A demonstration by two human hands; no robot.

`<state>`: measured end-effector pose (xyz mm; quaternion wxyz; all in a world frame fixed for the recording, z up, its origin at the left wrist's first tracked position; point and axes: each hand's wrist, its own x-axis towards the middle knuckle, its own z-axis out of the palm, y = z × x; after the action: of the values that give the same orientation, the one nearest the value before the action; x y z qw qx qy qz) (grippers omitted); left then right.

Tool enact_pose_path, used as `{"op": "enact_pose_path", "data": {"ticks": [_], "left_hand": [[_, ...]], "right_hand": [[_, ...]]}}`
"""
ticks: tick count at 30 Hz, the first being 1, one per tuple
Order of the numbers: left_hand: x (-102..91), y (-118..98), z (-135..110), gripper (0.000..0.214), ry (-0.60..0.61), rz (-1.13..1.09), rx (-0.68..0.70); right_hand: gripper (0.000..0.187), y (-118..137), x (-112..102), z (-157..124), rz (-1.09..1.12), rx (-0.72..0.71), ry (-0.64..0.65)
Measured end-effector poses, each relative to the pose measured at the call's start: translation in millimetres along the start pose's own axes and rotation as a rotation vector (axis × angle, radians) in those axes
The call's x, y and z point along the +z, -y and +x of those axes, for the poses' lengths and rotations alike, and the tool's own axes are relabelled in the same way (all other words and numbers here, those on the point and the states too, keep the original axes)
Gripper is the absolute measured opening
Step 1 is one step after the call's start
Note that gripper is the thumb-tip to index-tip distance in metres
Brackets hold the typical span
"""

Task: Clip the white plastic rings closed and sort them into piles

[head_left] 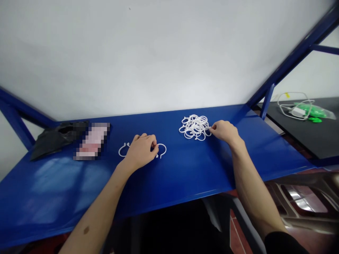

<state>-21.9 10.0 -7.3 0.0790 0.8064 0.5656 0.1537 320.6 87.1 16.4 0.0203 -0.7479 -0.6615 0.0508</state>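
My left hand point(141, 150) is over the blue table with its fingers curled and thumb against the index finger. It is closed at a white plastic open ring point(165, 149) with knobbed ends, which sticks out at its right. Another white open ring point(119, 151) lies at the hand's left side, partly covered by it. To the right is a loose pile of several white rings point(195, 126). At the pile's right edge my right hand point(224, 131) pinches a white ring, mostly hidden by the fingertips.
The blue table point(169, 183) stands against a pale wall. On its left lie a blurred-out phone-like object point(92, 141) and a black bag point(57, 139). Blue frame bars point(267, 100) rise at the side. Beyond, a dark table point(304, 137) bears a white cable point(283, 109) and a green packet point(314, 110).
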Motion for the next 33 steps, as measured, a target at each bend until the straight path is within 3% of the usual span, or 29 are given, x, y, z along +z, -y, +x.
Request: {"op": "enact_pose_path", "data": {"ticks": [10, 12, 15, 17, 19, 26, 29, 33], "left_hand": [[3.9, -6, 1, 0.013, -0.009, -0.007, 0.009], [5.2, -8, 1, 0.014, -0.018, -0.01, 0.009], [6.4, -10, 1, 0.017, -0.04, -0.016, -0.003], [6.9, -12, 1, 0.018, -0.061, -0.038, -0.016], [7.5, -13, 2, 0.018, -0.084, -0.093, -0.028], [6.8, -13, 3, 0.016, -0.109, -0.374, -0.1], [3.8, -13, 3, 0.018, -0.036, -0.552, -0.17], [-0.1, -18, 2, 0.025, -0.007, -0.698, -0.238]], "right_hand": [[0.035, 7, 0, -4, -0.082, 0.071, -0.06], [0.037, 7, 1, -5, -0.06, 0.07, -0.139], [0.04, 13, 1, -8, 0.058, 0.026, -0.376], [0.038, 23, 2, -14, 0.175, -0.085, -0.542], [0.036, 37, 5, -23, 0.293, -0.295, -0.606], [0.033, 85, 25, -65, 0.44, -1.143, -0.297], [0.027, 92, 31, -72, 0.474, -1.274, -0.25], [0.024, 93, 36, -72, 0.702, -1.227, -0.256]]}}
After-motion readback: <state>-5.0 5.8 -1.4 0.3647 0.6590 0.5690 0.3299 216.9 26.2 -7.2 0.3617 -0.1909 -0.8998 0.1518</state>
